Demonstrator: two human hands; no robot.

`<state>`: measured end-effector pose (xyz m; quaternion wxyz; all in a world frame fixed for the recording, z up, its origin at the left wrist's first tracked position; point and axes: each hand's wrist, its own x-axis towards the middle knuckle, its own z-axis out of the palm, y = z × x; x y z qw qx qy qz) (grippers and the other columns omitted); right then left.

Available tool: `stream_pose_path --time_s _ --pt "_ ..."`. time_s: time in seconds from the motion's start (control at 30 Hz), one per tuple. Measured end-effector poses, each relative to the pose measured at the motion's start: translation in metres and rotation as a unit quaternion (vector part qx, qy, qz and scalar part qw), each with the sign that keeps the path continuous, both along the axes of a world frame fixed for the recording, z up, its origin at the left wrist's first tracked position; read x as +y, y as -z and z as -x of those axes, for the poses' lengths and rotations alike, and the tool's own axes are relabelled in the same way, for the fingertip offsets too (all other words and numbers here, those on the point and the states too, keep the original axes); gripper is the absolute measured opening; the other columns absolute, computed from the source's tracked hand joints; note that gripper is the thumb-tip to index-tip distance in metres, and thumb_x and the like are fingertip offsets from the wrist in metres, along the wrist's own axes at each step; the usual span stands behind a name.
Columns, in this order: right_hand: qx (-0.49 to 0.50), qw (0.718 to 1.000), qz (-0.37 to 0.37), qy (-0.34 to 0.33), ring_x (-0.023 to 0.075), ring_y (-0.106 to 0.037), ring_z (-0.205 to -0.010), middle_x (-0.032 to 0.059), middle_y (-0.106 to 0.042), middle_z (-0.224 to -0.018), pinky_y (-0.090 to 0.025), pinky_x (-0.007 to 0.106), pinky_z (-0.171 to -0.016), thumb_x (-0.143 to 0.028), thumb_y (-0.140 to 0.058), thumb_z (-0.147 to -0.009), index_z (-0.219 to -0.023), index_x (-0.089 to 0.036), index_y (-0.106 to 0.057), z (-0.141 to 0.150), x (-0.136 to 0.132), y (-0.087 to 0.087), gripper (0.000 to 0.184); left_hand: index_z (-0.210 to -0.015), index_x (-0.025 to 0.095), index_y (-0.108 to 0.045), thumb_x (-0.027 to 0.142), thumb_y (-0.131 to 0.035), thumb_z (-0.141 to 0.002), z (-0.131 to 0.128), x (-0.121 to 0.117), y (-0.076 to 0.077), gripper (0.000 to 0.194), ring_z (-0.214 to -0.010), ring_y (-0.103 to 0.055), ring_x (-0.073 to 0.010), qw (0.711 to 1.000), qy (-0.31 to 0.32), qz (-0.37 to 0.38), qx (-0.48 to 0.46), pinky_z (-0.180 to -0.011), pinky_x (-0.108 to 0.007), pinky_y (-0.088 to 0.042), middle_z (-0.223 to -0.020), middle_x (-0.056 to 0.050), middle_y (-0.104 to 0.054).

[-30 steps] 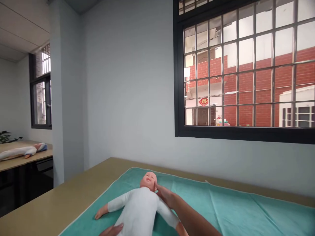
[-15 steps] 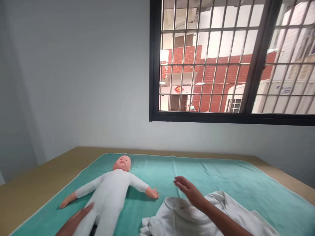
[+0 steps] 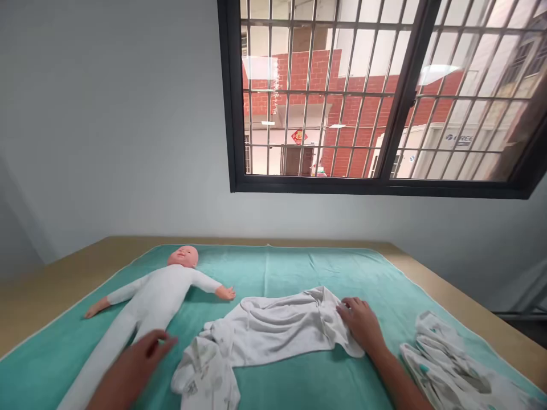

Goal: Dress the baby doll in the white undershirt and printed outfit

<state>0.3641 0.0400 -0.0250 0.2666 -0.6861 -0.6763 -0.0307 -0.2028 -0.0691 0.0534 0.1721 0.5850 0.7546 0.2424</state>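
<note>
A baby doll (image 3: 149, 299) in a white body suit lies on its back on a teal towel (image 3: 294, 267), arms spread, head toward the wall. My left hand (image 3: 132, 364) rests flat and open on the doll's leg at the lower left. A crumpled white baby garment (image 3: 265, 327) lies to the right of the doll. My right hand (image 3: 361, 322) lies on the garment's right end, fingers curled onto the cloth, pressing on it.
A second patterned white cloth (image 3: 444, 359) lies at the towel's right edge. The towel covers a tan table (image 3: 64, 273) that stands against a grey wall. A barred window (image 3: 367, 97) is above, with a brick building outside.
The view has swung right and down. My right hand left the doll's neck, crossed over and came down on the white garment. My left hand stays on the doll's leg.
</note>
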Motion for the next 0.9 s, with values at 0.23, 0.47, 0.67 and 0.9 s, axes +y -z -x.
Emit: stream_pose_path --time_s 0.23,0.47,0.67,0.9 --pt "0.122 0.990 -0.072 -0.026 0.0268 -0.055 -0.093 0.0111 -0.066 -0.093 -0.038 0.037 -0.081 -0.046 -0.042 -0.090 -0.086 -0.021 -0.062 0.029 -0.015 -0.029 0.032 -0.095 0.022 -0.067 0.044 -0.051 -0.076 -0.099 -0.044 0.025 0.033 -0.106 -0.058 -0.0312 0.996 0.079 -0.003 0.035 -0.090 -0.039 -0.046 -0.105 -0.011 -0.067" --pt "0.545 0.812 0.047 -0.203 0.0194 -0.058 -0.071 0.0030 -0.065 -0.079 -0.047 0.031 -0.067 -0.062 -0.052 -0.083 -0.092 -0.020 -0.062 0.136 -0.080 -0.094 0.043 -0.080 0.021 -0.060 0.055 -0.046 -0.083 -0.147 -0.039 -0.018 0.036 -0.078 -0.060 -0.0218 0.980 0.059 -0.058 -0.180 -0.068 -0.027 -0.047 -0.079 -0.001 -0.063" --pt "0.457 0.762 0.205 -0.411 0.0250 -0.063 -0.095 0.0051 -0.072 -0.098 -0.047 0.037 -0.089 -0.044 -0.058 -0.086 -0.094 -0.022 -0.073 0.187 -0.126 -0.102 0.027 -0.091 0.018 -0.063 0.050 -0.054 -0.077 -0.136 -0.020 -0.005 0.035 -0.096 -0.063 -0.0260 0.949 0.050 -0.102 -0.294 -0.085 -0.033 -0.051 -0.097 -0.007 -0.070" --pt "0.464 0.838 0.163 -0.236 0.0304 -0.041 -0.130 0.0070 -0.046 -0.143 -0.032 0.044 -0.110 -0.044 -0.072 -0.071 -0.133 -0.026 -0.048 0.181 -0.090 -0.031 0.069 -0.120 0.021 -0.059 0.057 -0.060 -0.072 -0.121 -0.045 -0.020 0.060 -0.126 -0.050 -0.0315 0.979 0.042 -0.047 -0.196 -0.101 -0.040 -0.046 -0.133 -0.009 -0.057"
